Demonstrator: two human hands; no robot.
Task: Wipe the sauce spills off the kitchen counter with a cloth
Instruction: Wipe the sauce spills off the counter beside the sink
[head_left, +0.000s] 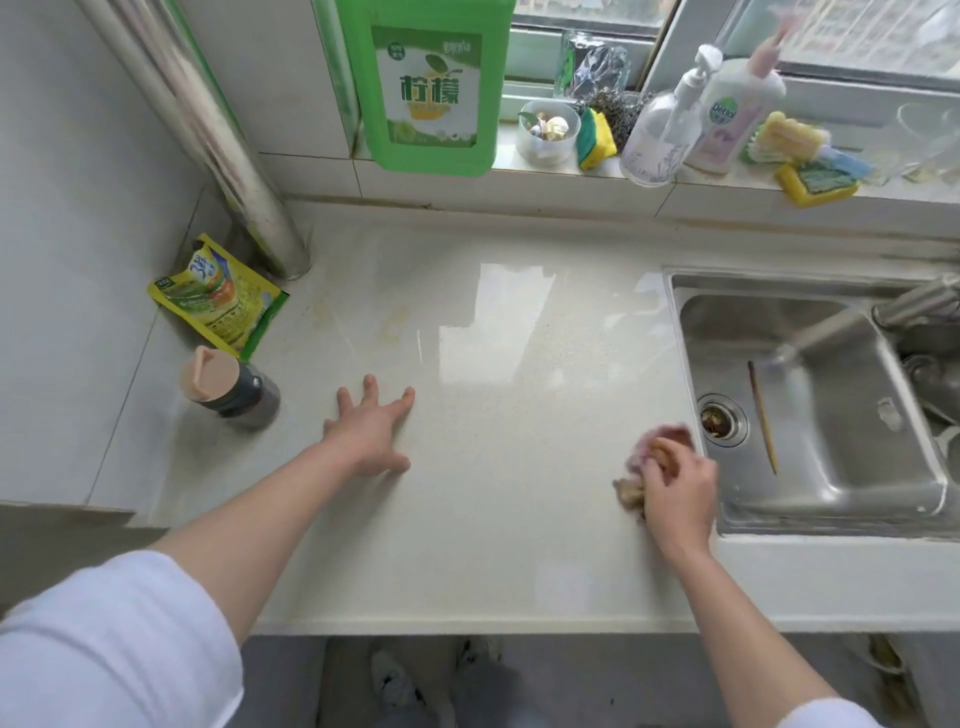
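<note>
The pale stone counter (493, 338) stretches from the left wall to the sink. Faint yellowish smears (392, 317) show on it near the back left. My right hand (678, 486) grips a bunched pink and tan cloth (670, 439) and presses it onto the counter right beside the sink's left rim. My left hand (371, 428) lies flat on the counter with fingers spread, holding nothing, to the right of a sauce bottle.
A steel sink (810, 405) with a chopstick inside lies at right, its tap above. A capped sauce bottle (228, 389) and a yellow packet (218, 296) sit at left by a metal pipe. Detergent jug (431, 83), sponges and soap bottles line the window ledge.
</note>
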